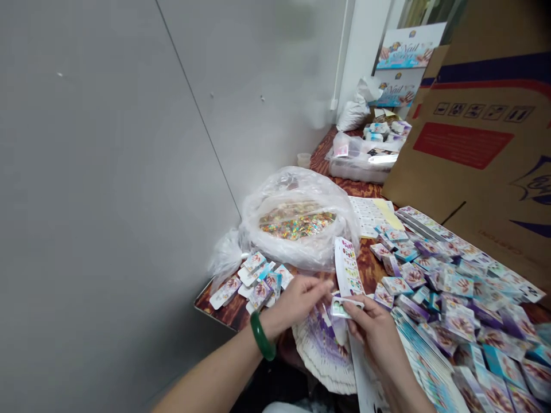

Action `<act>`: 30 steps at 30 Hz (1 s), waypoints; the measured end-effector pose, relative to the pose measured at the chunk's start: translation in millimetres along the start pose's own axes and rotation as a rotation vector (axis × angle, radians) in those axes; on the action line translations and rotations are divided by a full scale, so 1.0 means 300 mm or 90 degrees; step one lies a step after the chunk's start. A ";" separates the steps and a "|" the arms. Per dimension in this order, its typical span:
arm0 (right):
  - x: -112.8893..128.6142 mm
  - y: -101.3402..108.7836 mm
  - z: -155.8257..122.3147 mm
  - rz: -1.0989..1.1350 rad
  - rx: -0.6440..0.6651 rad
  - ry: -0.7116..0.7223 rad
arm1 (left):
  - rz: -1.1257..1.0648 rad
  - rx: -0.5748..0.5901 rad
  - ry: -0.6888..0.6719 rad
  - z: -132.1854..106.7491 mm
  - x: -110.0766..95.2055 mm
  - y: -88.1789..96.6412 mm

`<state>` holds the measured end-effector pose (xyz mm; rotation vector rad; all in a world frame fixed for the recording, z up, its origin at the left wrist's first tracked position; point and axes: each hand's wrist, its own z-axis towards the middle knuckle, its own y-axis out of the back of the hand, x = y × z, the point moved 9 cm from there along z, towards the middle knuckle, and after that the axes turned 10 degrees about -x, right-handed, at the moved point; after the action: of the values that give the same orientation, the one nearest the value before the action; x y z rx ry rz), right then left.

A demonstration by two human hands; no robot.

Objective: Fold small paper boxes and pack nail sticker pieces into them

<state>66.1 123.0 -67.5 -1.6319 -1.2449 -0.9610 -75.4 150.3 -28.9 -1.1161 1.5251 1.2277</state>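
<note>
A: Entry, hands first. What do we record?

B: Our right hand (375, 334) is clenched on a small packet (342, 307), thumb on top and fingers beneath. A sticker strip (348, 268) stands nearly upright, and its lower end meets that packet.

A: And the left hand (296, 302)?

B: Its fingers are curled, with the tips at the strip's lower left edge. We cannot tell whether it grips the strip or only touches it. There is a green bangle (262, 336) on that wrist.

A: Position of packet and strip?

B: Both are held just above the near edge of the worktop (340, 184), over a fan of purple cards (321, 351).

A: Surroundings?

B: A clear bag (297, 198) of glittery pieces sits just behind the strip. We note a small heap of packets (258, 279) left of our left hand. A much larger spread of packets (456, 298) lies to the right, running up against a cardboard box (473, 143).
</note>
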 end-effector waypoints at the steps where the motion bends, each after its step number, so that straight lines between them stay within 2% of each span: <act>1: -0.001 0.011 0.005 -0.018 -0.010 -0.001 | 0.092 -0.069 -0.055 0.050 -0.017 0.064; 2: -0.001 0.022 0.009 -0.034 -0.021 -0.002 | 0.199 -0.165 -0.102 0.102 -0.033 0.141; 3: -0.002 0.030 0.011 -0.048 -0.032 -0.002 | 0.229 -0.226 -0.107 0.155 -0.031 0.207; 6: -0.007 0.036 0.011 -0.066 -0.046 -0.003 | 0.260 -0.282 -0.085 0.313 0.015 0.334; 8: -0.016 0.029 0.011 -0.065 -0.036 -0.005 | 0.258 -0.275 -0.050 0.393 0.061 0.375; 10: -0.024 0.029 0.014 -0.067 -0.028 -0.006 | 0.236 -0.267 -0.017 0.437 0.096 0.394; 14: -0.023 0.062 0.030 -0.070 -0.036 0.002 | 0.130 -0.274 0.015 0.437 0.093 0.408; 17: 0.004 0.084 0.038 -0.062 -0.043 0.016 | 0.035 -0.235 0.015 0.379 0.033 0.376; 19: 0.035 0.081 0.037 -0.060 -0.041 0.031 | -0.010 -0.177 0.017 0.313 -0.017 0.322; 21: 0.071 0.064 0.033 -0.067 -0.041 0.053 | -0.039 -0.101 0.031 0.231 -0.060 0.242; 23: 0.106 0.031 0.030 -0.060 -0.038 0.087 | -0.075 0.008 0.062 0.142 -0.089 0.136; 24: 0.116 0.012 0.029 -0.054 -0.037 0.101 | -0.090 0.040 0.076 0.101 -0.099 0.092; 26: 0.110 -0.026 0.029 -0.019 -0.032 0.096 | -0.107 0.045 0.083 0.041 -0.107 0.035; 30: 0.083 -0.068 0.011 0.035 -0.031 0.089 | -0.101 -0.071 0.051 -0.007 -0.072 0.002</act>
<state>51.6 137.1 -42.2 -1.5995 -1.0844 -1.0590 -71.3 150.9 -7.4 -1.3476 1.4110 1.1822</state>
